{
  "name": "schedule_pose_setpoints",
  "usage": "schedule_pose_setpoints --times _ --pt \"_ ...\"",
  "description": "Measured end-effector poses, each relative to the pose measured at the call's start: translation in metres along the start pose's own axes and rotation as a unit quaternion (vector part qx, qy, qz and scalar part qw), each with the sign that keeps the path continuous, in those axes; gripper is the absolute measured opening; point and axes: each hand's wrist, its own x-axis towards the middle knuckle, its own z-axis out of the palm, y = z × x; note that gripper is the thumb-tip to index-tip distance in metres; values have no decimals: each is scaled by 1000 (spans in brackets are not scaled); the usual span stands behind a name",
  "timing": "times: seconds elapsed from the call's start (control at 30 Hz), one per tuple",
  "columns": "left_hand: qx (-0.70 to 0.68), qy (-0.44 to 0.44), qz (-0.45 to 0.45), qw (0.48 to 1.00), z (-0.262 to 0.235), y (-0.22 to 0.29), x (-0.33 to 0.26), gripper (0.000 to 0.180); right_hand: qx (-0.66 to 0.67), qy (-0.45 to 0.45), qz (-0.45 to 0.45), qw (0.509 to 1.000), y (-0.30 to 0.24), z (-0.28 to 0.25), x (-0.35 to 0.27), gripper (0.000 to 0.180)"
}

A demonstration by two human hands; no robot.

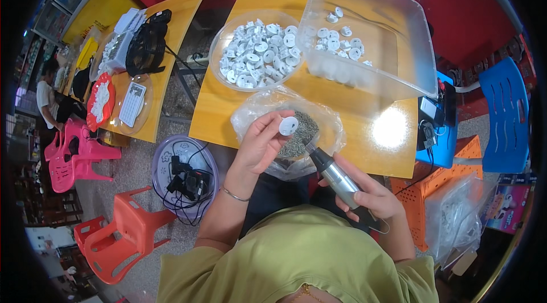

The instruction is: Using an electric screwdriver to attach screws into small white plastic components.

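Note:
Between the fingertips of my left hand (260, 142) is a small white round plastic part (288, 126), its flat disc side showing. My right hand (370, 192) is wrapped around a silver-and-black electric screwdriver (337, 179); its tip points up and left, toward the white part but apart from it. Below both hands, a clear plastic bag (250, 110) lies open at the table's near edge with many small grey screws (305, 132) in it. Farther back stand a round clear bowl (215, 66) heaped with similar white parts (259, 46) and a clear plastic bin (393, 84) holding several more.
The yellow table (216, 123) ends at my lap. To the right are a blue chair (504, 115) and an orange crate (410, 206). A purple basin (159, 189) with black cables, an orange chair (125, 234) and a pink chair (80, 155) stand left. Another person (48, 95) sits far left.

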Motion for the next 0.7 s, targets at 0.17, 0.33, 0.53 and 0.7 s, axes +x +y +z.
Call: schedule_pose_setpoints --times 0.17,0.33,0.53,0.7 --pt "-2 3 -1 1000 0 -1 1 23 -19 -22 10 1000 -1 0 1 73" --pt "2 2 4 1000 2 -1 1 22 -9 -5 21 1000 -1 0 2 77" --pt "0 -7 1 1000 2 -1 2 22 -8 -6 22 1000 0 -1 3 77" --pt "17 -16 13 1000 5 1 1 21 -11 -1 29 1000 -1 -1 3 76"
